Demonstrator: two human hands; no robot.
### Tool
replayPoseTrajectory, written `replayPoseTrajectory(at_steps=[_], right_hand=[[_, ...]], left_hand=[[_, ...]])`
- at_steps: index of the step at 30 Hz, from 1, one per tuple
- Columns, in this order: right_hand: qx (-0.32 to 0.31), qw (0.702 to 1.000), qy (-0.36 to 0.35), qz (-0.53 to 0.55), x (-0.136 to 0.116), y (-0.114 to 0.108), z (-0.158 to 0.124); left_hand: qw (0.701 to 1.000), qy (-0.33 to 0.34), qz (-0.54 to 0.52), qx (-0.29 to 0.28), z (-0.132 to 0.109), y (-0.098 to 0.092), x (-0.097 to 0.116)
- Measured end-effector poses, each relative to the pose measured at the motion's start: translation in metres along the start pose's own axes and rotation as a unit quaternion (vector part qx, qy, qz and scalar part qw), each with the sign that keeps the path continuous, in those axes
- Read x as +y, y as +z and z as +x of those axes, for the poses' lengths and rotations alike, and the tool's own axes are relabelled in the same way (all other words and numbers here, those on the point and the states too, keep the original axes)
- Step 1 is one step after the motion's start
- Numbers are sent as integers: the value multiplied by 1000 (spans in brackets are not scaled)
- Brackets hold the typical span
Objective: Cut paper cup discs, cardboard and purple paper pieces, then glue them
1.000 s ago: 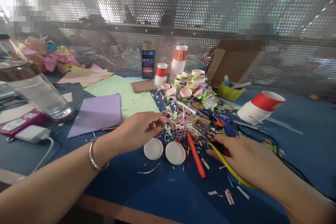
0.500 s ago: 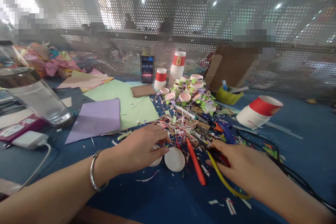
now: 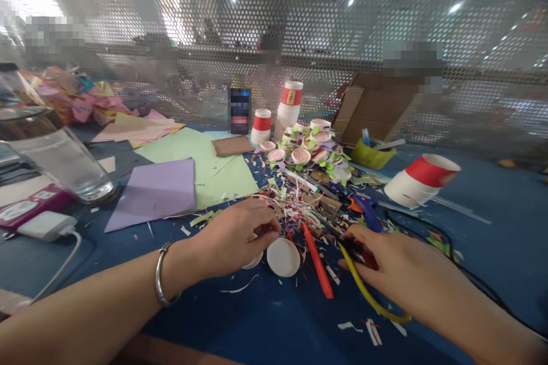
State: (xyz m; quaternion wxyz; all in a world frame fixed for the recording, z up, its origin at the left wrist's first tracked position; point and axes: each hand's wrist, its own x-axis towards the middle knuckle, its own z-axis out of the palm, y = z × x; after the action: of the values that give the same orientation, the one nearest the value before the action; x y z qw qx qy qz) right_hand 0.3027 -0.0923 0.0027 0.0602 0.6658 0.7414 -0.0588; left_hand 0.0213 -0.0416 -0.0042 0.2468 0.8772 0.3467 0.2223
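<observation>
My left hand (image 3: 233, 238) rests knuckles-up over a white paper disc (image 3: 253, 262), its fingers curled and pinched at the disc's edge beside a second white disc (image 3: 283, 257). My right hand (image 3: 391, 265) is closed on a pair of scissors with yellow and red handles (image 3: 363, 285), tips pointing into a heap of paper scraps (image 3: 299, 205). A red stick (image 3: 318, 260) lies between the two hands.
A pile of decorated paper rounds (image 3: 310, 148) and red-and-white paper cups (image 3: 289, 104) stand behind the scraps. One cup (image 3: 419, 179) lies on its side at right. Purple (image 3: 156, 191) and green paper sheets (image 3: 201, 162), a glass jar (image 3: 53, 154) and a charger (image 3: 43, 225) sit left.
My left hand moved down from the scrap heap onto the left white disc and now covers most of it. The right hand stayed on the scissors.
</observation>
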Motion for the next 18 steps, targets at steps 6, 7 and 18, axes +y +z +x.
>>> replayPoseTrajectory(at_steps=[6, 7, 18], right_hand=[[16, 1000, 14, 0, 2, -6, -3], [17, 1000, 10, -4, 4, -5, -4], [104, 990, -12, 100, 33, -3, 14]], left_hand=[[998, -16, -33, 46, 0, -9, 3], [998, -20, -34, 50, 0, -11, 4], [998, -22, -38, 46, 0, -15, 4]])
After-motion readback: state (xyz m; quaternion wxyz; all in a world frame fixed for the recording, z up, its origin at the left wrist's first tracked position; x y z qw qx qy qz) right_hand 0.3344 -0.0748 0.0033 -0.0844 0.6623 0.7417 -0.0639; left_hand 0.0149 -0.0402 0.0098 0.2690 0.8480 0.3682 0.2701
